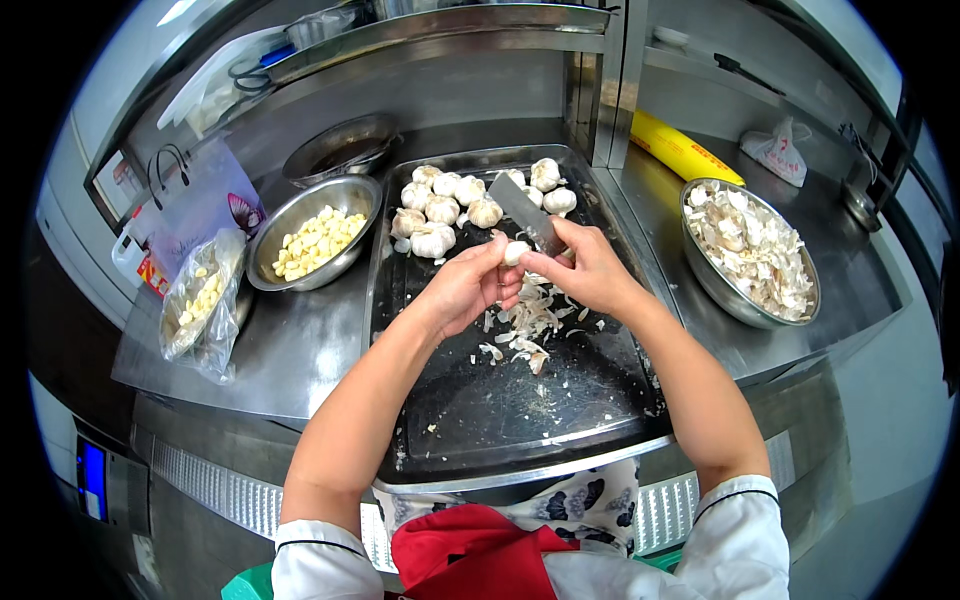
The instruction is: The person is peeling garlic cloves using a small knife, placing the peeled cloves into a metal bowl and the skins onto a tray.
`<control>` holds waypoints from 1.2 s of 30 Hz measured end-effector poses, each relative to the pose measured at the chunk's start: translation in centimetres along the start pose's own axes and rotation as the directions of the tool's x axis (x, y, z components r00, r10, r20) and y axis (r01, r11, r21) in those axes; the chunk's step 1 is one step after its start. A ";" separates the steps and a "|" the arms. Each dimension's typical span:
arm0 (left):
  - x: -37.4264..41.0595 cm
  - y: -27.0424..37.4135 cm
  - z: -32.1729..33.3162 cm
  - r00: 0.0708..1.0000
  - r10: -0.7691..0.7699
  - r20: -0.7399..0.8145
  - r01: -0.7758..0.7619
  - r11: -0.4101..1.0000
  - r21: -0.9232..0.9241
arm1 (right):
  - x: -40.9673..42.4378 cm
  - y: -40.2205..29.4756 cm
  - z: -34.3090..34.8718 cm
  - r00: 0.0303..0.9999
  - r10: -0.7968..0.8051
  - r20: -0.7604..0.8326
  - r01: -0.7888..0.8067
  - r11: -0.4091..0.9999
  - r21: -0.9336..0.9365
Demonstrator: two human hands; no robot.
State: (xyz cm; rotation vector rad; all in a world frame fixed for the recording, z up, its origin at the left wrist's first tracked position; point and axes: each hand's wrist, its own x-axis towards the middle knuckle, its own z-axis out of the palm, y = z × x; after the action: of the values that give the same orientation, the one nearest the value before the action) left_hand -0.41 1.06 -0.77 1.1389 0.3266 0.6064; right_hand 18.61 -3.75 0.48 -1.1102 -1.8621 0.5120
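Observation:
Over a dark metal tray (480, 420), my left hand (472, 281) pinches a whitish garlic clove (514, 253) between thumb and fingertips. My right hand (592, 262) grips a wide-bladed knife (525, 210), its blade slanting up and to the left, and the right thumb touches the clove. Whole garlic bulbs (433, 240) sit at the tray's far end, beyond my hands. Loose garlic skins (529, 322) lie on the tray below my hands. The knife's handle is hidden in my right hand.
Left of the tray stand a steel bowl of peeled cloves (319, 240), a plastic bag with more cloves (202, 300) and a dark pan (341, 150). On the right are a steel bowl of garlic skins (750, 255) and a yellow roll (682, 150). A metal shelf (450, 30) runs above the back.

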 end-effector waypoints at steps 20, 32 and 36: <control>-0.1 -0.2 -0.3 1.000 0.007 -0.008 -0.007 0.999 0.045 | 0.1 -0.6 0.8 0.999 -0.044 0.023 0.044 0.999 0.005; 0.1 -0.4 0.6 0.953 0.091 -0.287 -0.055 0.990 0.133 | -0.6 -1.8 1.7 0.985 -0.122 0.119 0.146 0.965 -0.218; 0.0 -0.2 -0.8 0.956 0.103 -0.273 -0.107 0.994 0.001 | -1.0 -2.9 2.1 0.962 -0.144 0.230 0.189 0.964 -0.185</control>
State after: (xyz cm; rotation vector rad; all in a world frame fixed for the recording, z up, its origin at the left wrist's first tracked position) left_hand -0.75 1.63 -1.28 1.0648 0.4992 0.8621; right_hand 15.65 -5.92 0.97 -1.0500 -2.2177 0.3580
